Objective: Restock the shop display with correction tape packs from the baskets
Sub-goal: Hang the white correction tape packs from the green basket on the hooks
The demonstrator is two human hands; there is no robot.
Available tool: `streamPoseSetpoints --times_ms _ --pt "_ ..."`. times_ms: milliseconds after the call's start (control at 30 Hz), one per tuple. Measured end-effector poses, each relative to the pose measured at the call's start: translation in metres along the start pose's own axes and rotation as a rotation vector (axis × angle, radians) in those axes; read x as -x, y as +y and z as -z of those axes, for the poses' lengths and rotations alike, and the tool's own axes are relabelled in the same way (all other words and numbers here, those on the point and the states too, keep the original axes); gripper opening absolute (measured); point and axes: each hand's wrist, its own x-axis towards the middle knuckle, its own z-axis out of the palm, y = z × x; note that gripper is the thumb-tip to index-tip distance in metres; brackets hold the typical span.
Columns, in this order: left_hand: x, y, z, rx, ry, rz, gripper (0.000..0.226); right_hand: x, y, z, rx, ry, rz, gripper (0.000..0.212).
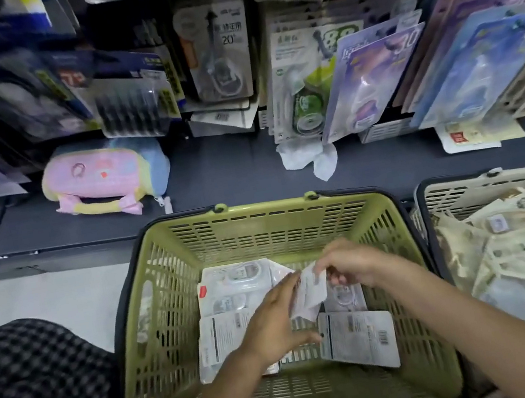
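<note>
Green basket moulded in slotted matt plastic, packs backed with printed card, glossy clear blisters, pastel pouch sewn from soft cloth.

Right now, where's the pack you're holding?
In the head view, the white pack is held over the middle of the green basket, pinched between the left hand and right hand, above loose packs lying inside.
</note>
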Motion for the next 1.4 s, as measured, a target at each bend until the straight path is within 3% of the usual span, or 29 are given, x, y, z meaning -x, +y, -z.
streamPoseSetpoints --times_ms 100,167,267,300,400,467,567,633,733,800,900,1000,1067,1167,1267,1333,1400 --pt "-0.003 0.011 0.002 0.245 0.210 0.064 0.052 0.010 -0.009 0.009 -0.236 -0.040 0.008 0.024" --pt "-0.004 0.012 0.011 0.505 0.231 0.170 0.024 0.009 0.000 0.011 -0.239 -0.015 0.013 0.039" --pt "0.001 0.002 0.022 0.771 0.211 0.326 0.031 0.004 0.041 0.006 0.540 0.163 0.051 0.043" --pt "0.004 -0.002 0.024 0.825 0.191 0.357 0.034 0.002 0.058 0.001 0.764 0.154 0.050 0.045" --pt "0.012 -0.015 0.026 0.911 0.153 0.423 0.043 0.003 0.097 -0.016 1.193 0.031 -0.024 0.057" --pt "0.016 -0.021 0.026 0.948 0.161 0.463 0.049 0.001 0.102 -0.021 1.283 0.018 -0.035 0.046" --pt "0.020 -0.028 0.029 0.955 0.184 0.493 0.048 -0.004 0.087 -0.014 1.083 0.031 -0.034 0.022" --pt "0.022 -0.032 0.031 0.930 0.222 0.517 0.051 -0.003 0.072 -0.002 0.997 0.087 0.034 0.027" --pt "0.023 -0.037 0.034 0.951 0.277 0.594 0.052 0.004 0.053 0.013 0.815 0.263 0.174 0.036" --pt "0.023 -0.037 0.034 1.062 0.316 0.619 0.044 0.011 0.047 0.011 0.795 0.419 0.354 0.024" --pt "0.018 -0.026 0.031 1.267 0.300 0.555 0.046 0.022 0.047 -0.014 0.845 0.682 0.629 0.019" --pt "0.013 -0.002 0.022 1.356 0.212 0.457 0.053 0.028 0.052 -0.050 0.867 0.842 0.761 0.025" --pt "0.012 0.009 0.017 1.450 0.137 0.386 0.053 0.026 0.055 -0.070 0.750 0.733 0.754 0.031" --pt "0.016 0.011 0.021 1.676 0.048 0.351 0.055 0.023 0.055 -0.080 0.381 0.431 0.629 0.035" --pt "0.016 0.002 0.028 1.821 -0.048 0.313 0.065 0.016 0.050 -0.070 0.203 0.344 0.561 0.025" --pt "0.015 -0.001 0.032 1.896 -0.116 0.280 0.089 0.014 0.047 -0.060 0.155 0.290 0.493 0.042" --pt "0.013 0.003 0.036 1.938 -0.174 0.221 0.097 0.012 0.045 -0.052 0.035 0.189 0.425 0.066"
